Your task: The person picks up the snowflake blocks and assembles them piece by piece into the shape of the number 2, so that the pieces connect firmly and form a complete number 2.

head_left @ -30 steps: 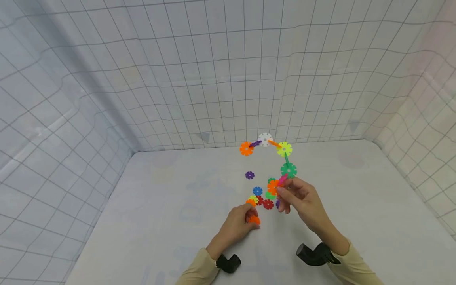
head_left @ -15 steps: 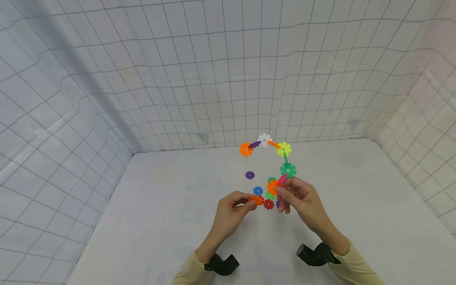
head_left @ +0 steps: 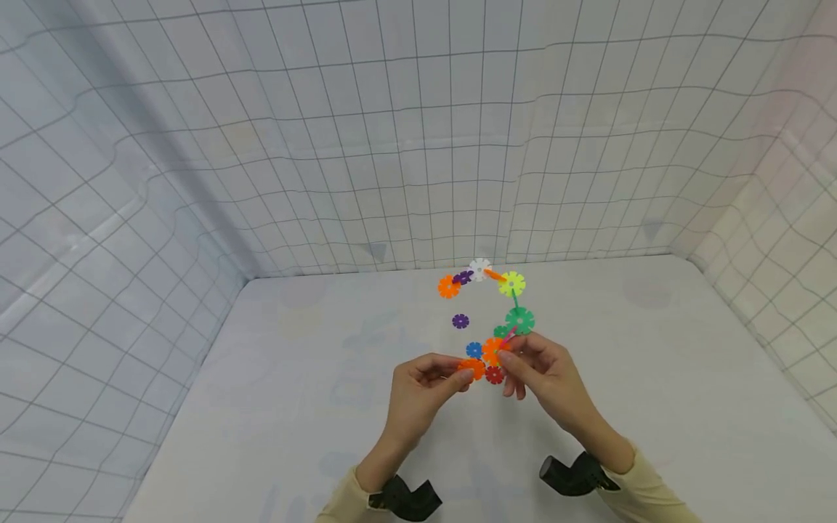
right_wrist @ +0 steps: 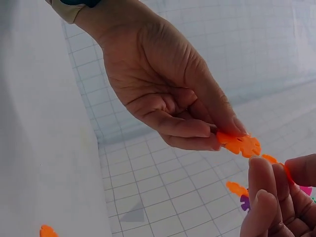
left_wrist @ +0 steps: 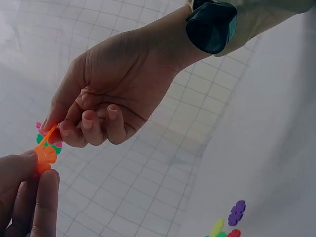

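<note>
My left hand (head_left: 418, 399) pinches an orange notched snowflake disc (head_left: 475, 369) between thumb and fingers. Just to its right, my right hand (head_left: 549, 381) holds the near end of a curved chain of linked discs, by an orange disc (head_left: 490, 352) and a pink disc (head_left: 508, 337) slotted into it. From there the chain runs through a green disc (head_left: 520, 320), a yellow disc (head_left: 512, 284) and a white disc (head_left: 480, 269) to another orange disc (head_left: 448, 287). In the right wrist view, the left hand's orange disc (right_wrist: 242, 145) lies close to the chain's end.
Loose discs lie on the white table (head_left: 294, 407) beyond and below the hands: purple (head_left: 461, 321), blue (head_left: 474, 350), green (head_left: 500, 332) and red (head_left: 494, 375). Netting with a grid pattern (head_left: 418, 145) rises behind and at both sides. Each wrist wears a black camera.
My left hand has moved away from me with its orange disc, up beside the chain's end. My right hand has shifted slightly left and towards me, bringing the chain along.
</note>
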A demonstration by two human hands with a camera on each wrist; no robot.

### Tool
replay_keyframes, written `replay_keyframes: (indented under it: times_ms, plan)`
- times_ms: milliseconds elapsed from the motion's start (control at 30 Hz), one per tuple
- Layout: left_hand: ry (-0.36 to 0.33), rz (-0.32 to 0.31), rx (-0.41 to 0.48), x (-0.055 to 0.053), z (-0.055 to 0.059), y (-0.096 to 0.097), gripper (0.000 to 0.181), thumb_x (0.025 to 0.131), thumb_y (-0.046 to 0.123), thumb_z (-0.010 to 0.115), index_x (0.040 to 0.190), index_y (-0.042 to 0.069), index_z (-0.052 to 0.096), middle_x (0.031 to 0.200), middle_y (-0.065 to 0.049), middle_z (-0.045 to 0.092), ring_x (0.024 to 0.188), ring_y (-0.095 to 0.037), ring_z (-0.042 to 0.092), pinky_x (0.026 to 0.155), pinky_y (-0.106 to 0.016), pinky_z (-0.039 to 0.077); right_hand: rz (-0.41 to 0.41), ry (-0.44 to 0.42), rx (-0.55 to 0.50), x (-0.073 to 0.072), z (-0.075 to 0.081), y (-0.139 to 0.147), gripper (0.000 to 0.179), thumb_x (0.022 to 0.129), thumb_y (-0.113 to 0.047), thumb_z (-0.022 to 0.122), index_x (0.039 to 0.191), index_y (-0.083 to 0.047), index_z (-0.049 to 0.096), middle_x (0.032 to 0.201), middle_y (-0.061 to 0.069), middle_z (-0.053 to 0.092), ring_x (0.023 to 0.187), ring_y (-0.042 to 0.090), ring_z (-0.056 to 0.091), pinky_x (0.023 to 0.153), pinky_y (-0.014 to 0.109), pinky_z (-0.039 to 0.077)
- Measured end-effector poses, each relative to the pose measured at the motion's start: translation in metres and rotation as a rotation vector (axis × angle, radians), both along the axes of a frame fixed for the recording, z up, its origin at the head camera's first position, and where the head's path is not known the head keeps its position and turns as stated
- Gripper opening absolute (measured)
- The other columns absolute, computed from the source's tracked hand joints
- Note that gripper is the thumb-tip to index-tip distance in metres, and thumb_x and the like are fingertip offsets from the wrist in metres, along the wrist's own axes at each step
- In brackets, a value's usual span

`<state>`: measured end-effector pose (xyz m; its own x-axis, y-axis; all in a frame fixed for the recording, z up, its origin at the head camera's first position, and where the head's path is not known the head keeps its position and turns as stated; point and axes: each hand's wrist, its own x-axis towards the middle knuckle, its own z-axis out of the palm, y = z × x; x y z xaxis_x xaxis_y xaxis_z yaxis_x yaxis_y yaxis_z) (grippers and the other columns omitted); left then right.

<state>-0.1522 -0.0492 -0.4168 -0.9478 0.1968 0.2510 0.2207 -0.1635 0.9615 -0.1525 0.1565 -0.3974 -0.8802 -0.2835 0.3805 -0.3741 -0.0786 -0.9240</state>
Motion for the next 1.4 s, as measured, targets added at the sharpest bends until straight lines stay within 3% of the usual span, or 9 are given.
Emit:
replay_keyframes:
  times_ms: [100,233,333,400,533,833,1067,1233,1400]
  plan:
    - [0.053,0.027,0.0,0.002,-0.001,0.002,0.016,0.082,0.004,0.073,0.095,-0.005,0.07,0.085,-0.015,0.069,0.071,-0.027,0.068,0.07,-0.038,0.055,-0.015,-0.013,0.012,0.001,-0.001,-0.002,0.006,0.093,0.003,0.055,0.095,0.008,0.053,0.072,0.01,0.062,0.054,0.022,0.058,0.046,0.028,0.048]
    - [0.232,0.095,-0.047,0.003,-0.003,0.004,0.011,0.081,0.001,0.073,0.092,-0.002,0.071,0.082,-0.012,0.068,0.069,-0.023,0.067,0.064,-0.036,0.056,-0.042,-0.018,0.037,0.002,-0.002,-0.003,0.007,0.093,0.001,0.056,0.094,0.008,0.053,0.071,0.013,0.061,0.053,0.022,0.058,0.046,0.029,0.048]
    - [0.391,0.152,-0.084,0.005,0.005,0.006,0.01,0.079,-0.005,0.073,0.089,-0.002,0.071,0.078,-0.011,0.067,0.067,-0.02,0.066,0.06,-0.035,0.055,-0.059,-0.02,0.055,0.002,-0.002,-0.005,0.009,0.094,-0.001,0.057,0.094,0.008,0.054,0.071,0.014,0.061,0.053,0.022,0.058,0.046,0.029,0.048]
    - [0.459,0.173,-0.096,0.008,0.012,0.007,0.012,0.076,-0.01,0.073,0.087,-0.004,0.071,0.076,-0.012,0.065,0.066,-0.02,0.065,0.059,-0.034,0.055,-0.07,-0.022,0.069,0.002,-0.003,-0.005,0.01,0.094,-0.002,0.057,0.094,0.008,0.054,0.07,0.014,0.06,0.053,0.021,0.058,0.046,0.03,0.048]
    - [0.522,0.212,-0.133,0.012,0.022,0.009,0.015,0.072,-0.015,0.074,0.084,-0.006,0.07,0.072,-0.011,0.064,0.064,-0.019,0.063,0.057,-0.031,0.054,-0.095,-0.027,0.091,0.003,-0.004,-0.007,0.012,0.094,-0.004,0.059,0.093,0.007,0.055,0.07,0.014,0.06,0.053,0.021,0.059,0.045,0.03,0.048]
    - [0.694,0.283,-0.226,0.016,0.023,0.011,0.023,0.064,-0.018,0.077,0.081,-0.004,0.07,0.07,-0.009,0.063,0.059,-0.016,0.059,0.057,-0.022,0.052,-0.148,0.05,0.127,0.005,-0.006,-0.012,0.006,0.091,0.006,0.057,0.087,0.001,0.058,0.066,0.008,0.059,0.051,0.017,0.058,0.043,0.032,0.047]
    - [0.737,0.303,-0.248,0.012,0.014,0.011,0.025,0.063,-0.017,0.079,0.082,-0.002,0.071,0.07,-0.008,0.063,0.059,-0.014,0.059,0.058,-0.02,0.052,-0.144,0.107,0.106,0.009,0.001,-0.016,0.01,0.089,0.014,0.055,0.085,0.004,0.056,0.066,0.015,0.058,0.05,0.016,0.059,0.042,0.03,0.047]
    - [0.734,0.297,-0.252,0.003,-0.004,0.009,0.024,0.065,-0.013,0.08,0.083,0.0,0.072,0.071,-0.006,0.064,0.06,-0.013,0.06,0.058,-0.019,0.051,-0.145,0.115,0.083,0.006,-0.007,-0.015,0.011,0.089,0.013,0.055,0.086,0.003,0.057,0.066,0.011,0.06,0.051,0.016,0.06,0.042,0.03,0.047]
    - [0.739,0.292,-0.247,0.0,-0.011,0.009,0.024,0.064,-0.013,0.081,0.082,0.001,0.072,0.07,-0.006,0.064,0.059,-0.012,0.06,0.057,-0.019,0.051,-0.155,0.12,0.079,0.004,-0.013,-0.013,0.011,0.089,0.012,0.056,0.087,0.001,0.058,0.067,0.008,0.06,0.052,0.017,0.06,0.042,0.03,0.047]
